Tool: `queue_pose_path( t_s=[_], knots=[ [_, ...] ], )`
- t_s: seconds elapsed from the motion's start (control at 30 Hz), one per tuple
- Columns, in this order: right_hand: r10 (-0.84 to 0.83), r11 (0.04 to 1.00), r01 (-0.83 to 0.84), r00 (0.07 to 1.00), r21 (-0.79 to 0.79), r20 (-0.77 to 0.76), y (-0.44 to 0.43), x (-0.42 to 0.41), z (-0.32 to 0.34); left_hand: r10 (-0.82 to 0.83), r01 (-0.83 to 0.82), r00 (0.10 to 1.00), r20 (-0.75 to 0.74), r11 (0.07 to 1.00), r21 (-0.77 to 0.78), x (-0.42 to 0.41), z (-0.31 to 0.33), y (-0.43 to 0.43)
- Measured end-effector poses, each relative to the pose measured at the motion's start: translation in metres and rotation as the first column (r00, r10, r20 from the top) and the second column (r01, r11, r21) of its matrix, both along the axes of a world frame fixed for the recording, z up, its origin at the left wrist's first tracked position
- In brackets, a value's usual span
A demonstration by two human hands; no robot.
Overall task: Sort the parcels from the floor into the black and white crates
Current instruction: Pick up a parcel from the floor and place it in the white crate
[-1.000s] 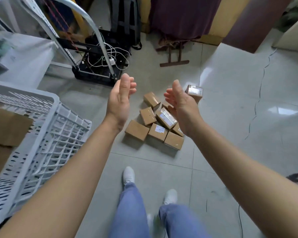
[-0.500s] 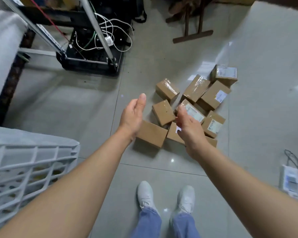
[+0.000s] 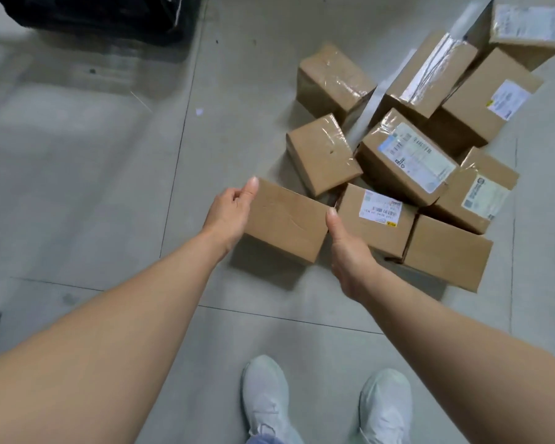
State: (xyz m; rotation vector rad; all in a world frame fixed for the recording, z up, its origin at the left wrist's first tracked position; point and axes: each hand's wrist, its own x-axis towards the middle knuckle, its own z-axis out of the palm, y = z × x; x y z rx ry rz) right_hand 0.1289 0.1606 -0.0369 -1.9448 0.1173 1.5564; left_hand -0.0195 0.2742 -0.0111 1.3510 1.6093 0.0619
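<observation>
Plain parcel [image 3: 285,219] sits at the near-left edge of the pile of parcels [image 3: 407,161] on the floor [image 3: 93,187], left hand [image 3: 229,216] gripping its left end with thumb over the top corner, right hand [image 3: 346,251] clasping its right end, thumb up, fingers hidden.

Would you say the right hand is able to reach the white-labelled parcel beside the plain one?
Probably yes: the right hand lies beside that labelled parcel, whose top is mostly bare, though it is occupied with the plain parcel.
</observation>
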Motion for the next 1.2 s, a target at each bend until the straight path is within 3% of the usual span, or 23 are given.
queue_pose_path(
  t_s=[0.23, 0.47, 0.73, 1.03, 1.2],
  knots=[
    [0.006, 0.999, -0.008, 0.998, -0.044, -0.061, 0.006, -0.006, -0.065, 0.053, -0.053, 0.999, -0.004, 0.989, -0.140, 0.000, -0.080, 0.003],
    [-0.010, 1.000, 0.010, 0.996, 0.000, -0.093, 0.026, -0.009, -0.024, 0.171, -0.171, 0.985, -0.012, 0.980, -0.102, -0.002, -0.040, 0.008],
    [0.009, 0.987, -0.027, 0.994, 0.158, 0.112, 0.075, 0.016, 0.164, 0.338, -0.337, 0.941, -0.011, 0.940, 0.058, 0.013, 0.146, 0.038],
    [-0.064, 0.949, -0.043, 0.945, 0.313, 0.322, 0.112, 0.045, 0.456, 0.451, -0.510, 0.848, 0.279, 0.838, 0.195, 0.043, 0.430, 0.049],
    [-0.108, 0.905, -0.072, 0.914, 0.419, 0.391, 0.103, 0.041, 0.593, 0.470, -0.614, 0.753, 0.460, 0.753, 0.236, 0.033, 0.563, 0.034]
  ],
)
